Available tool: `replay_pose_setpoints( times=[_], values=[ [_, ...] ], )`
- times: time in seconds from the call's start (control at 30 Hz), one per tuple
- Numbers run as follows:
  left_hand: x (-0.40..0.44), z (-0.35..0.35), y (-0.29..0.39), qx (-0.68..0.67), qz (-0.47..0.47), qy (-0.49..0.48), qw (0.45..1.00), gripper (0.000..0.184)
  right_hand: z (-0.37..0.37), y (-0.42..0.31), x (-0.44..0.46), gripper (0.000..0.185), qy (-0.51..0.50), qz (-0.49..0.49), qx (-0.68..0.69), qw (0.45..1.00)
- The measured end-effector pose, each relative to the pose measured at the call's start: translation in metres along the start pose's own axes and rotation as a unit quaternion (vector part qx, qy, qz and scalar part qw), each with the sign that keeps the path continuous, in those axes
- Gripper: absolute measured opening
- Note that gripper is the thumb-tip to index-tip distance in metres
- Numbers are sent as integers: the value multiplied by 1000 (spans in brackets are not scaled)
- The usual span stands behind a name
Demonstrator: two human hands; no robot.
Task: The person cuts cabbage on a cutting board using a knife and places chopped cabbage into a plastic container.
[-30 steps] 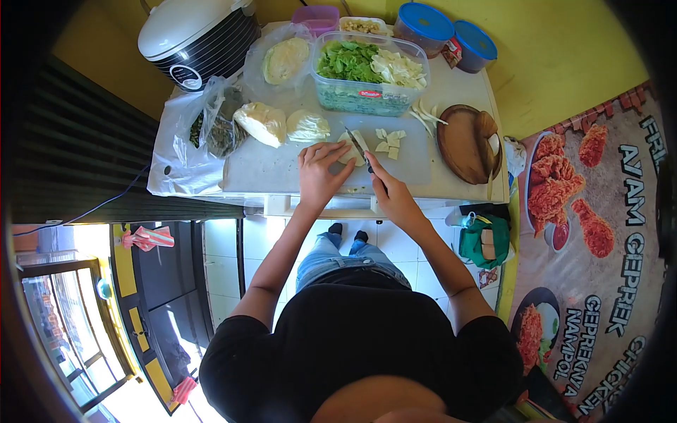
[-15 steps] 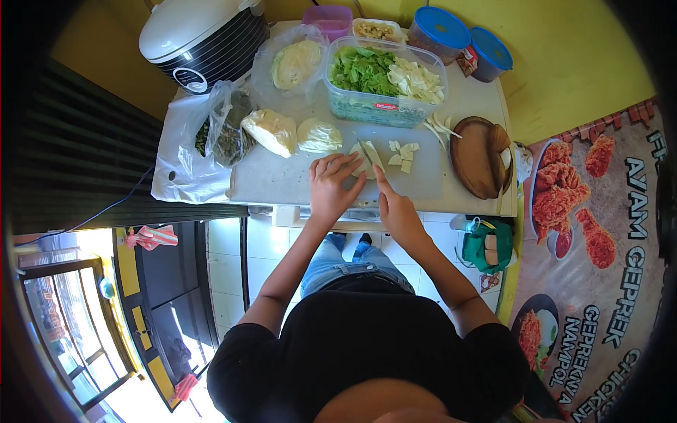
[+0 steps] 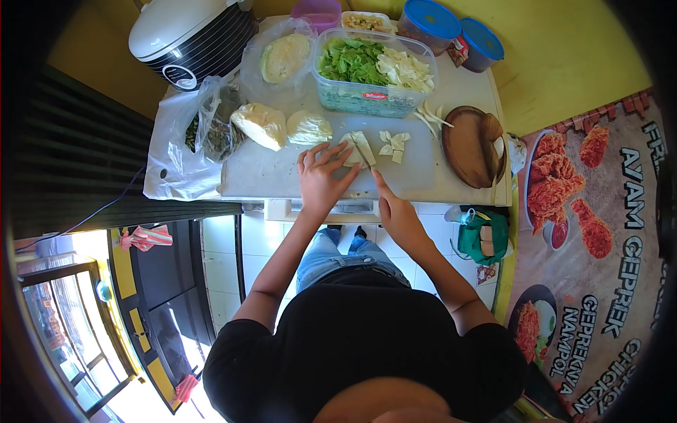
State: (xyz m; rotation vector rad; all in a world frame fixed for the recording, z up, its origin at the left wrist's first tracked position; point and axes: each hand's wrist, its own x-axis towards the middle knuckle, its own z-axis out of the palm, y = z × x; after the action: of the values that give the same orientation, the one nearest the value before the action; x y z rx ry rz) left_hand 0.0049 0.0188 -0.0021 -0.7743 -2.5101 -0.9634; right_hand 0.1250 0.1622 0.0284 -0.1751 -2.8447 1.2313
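Observation:
My right hand (image 3: 399, 217) is closed around the handle of a knife (image 3: 365, 158), index finger stretched along its top. The blade lies across a pale cabbage piece (image 3: 359, 143) on a translucent cutting board (image 3: 417, 168). At that piece's left side, my left hand (image 3: 321, 182) holds it with the fingertips and thumb, the fingers somewhat apart. Small cut cabbage pieces (image 3: 395, 144) lie to the right of the blade. Left of the board's middle sit a cabbage chunk (image 3: 309, 128) and a bigger cabbage portion (image 3: 259, 125).
Behind the board stands a clear container (image 3: 374, 102) of chopped greens and cabbage. A round wooden dish (image 3: 462, 151) is at right, blue-lidded tubs (image 3: 431, 25) at back. A plastic bag of leaves (image 3: 218, 127) and a rice cooker (image 3: 190, 46) occupy the left.
The whole view has shifted slightly, so the table appears a little further left and up. Both hands keep nearly the same places at the cabbage piece, with the blade still across it.

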Motion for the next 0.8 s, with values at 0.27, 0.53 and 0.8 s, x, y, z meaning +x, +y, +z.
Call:
replay_pose_setpoints(
  times=[0.27, 0.53, 0.8],
  values=[
    [1, -2, 0, -17, 0, -7, 1000, 31, -2, 5, -24, 58, -18, 50, 21, 998],
    [1, -7, 3, 6, -5, -15, 1000, 34, -1, 9, -13, 57, -8, 28, 34, 999],
    [-7, -22, -9, -12, 0, -36, 999, 34, -29, 8, -46, 51, -65, 110, 130, 983]
  ],
)
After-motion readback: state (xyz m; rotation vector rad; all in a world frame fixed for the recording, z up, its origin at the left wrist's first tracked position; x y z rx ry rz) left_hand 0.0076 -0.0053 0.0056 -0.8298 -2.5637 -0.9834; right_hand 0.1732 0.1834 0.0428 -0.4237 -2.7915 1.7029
